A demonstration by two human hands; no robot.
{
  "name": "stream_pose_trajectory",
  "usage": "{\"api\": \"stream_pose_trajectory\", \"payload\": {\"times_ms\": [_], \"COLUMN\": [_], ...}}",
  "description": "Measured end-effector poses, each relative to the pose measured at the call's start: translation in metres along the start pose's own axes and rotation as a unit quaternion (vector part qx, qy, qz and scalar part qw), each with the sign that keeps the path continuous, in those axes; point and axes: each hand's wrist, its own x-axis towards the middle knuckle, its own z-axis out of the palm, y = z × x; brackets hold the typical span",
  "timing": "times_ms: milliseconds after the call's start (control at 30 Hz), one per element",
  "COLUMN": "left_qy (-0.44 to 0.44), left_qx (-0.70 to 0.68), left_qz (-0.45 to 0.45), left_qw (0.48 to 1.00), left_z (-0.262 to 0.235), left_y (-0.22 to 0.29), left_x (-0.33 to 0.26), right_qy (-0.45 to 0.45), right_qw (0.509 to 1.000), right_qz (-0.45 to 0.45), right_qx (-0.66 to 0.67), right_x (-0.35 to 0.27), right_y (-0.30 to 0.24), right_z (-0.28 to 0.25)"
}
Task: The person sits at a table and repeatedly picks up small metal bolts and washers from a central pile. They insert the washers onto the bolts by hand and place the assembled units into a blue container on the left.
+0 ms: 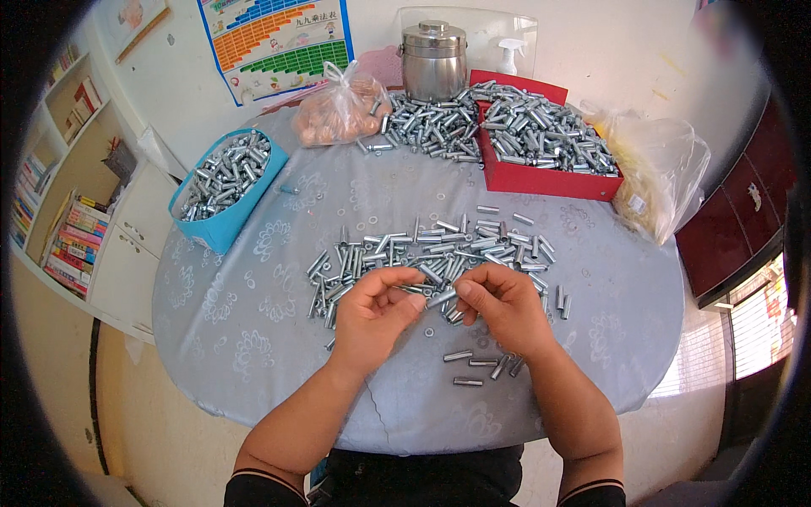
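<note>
Between my two hands, over the middle of the table, is a short silvery metal sleeve (440,298). My left hand (372,319) pinches its left end with thumb and fingertips, and my right hand (505,309) grips its right end. Whether a bolt sits inside it is too small to tell. Just beyond and partly behind my fingers spreads a loose pile of metal sleeves and bolts (439,241). A small nut (429,332) lies below the held piece. Nearer to me, by my right wrist, several separate sleeves (469,382) lie on the cloth.
A blue box (226,221) of metal parts stands at the left. Far right, a red box (549,184) is heaped with them, beside another heap (435,127). A bag of round brown items (338,114), a steel pot (433,63) and a plastic bag (655,182) line the back of the grey-clothed table (220,338).
</note>
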Motion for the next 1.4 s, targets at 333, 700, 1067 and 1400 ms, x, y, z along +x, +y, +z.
{"api": "stream_pose_trajectory", "payload": {"times_ms": [333,700,1067,1400], "left_qy": [0.042,0.069,0.086,0.132], "left_qx": [-0.006,-0.006,-0.009,0.006], "left_qz": [0.0,-0.001,0.018,0.039], "left_qw": [0.999,0.998,0.996,0.99], "left_z": [-0.005,-0.006,-0.004,-0.006], "left_y": [-0.002,0.001,0.007,0.015], "left_x": [0.003,0.002,0.008,0.021], "right_qy": [-0.146,-0.25,0.049,0.19], "right_qw": [0.983,0.947,0.966,0.966], "right_qz": [0.071,0.047,-0.221,-0.136], "right_qx": [-0.082,-0.198,0.126,0.11], "right_x": [-0.006,-0.007,0.015,0.024], "right_y": [-0.016,-0.028,-0.015,-0.015], "right_z": [-0.009,-0.015,-0.023,-0.029]}}
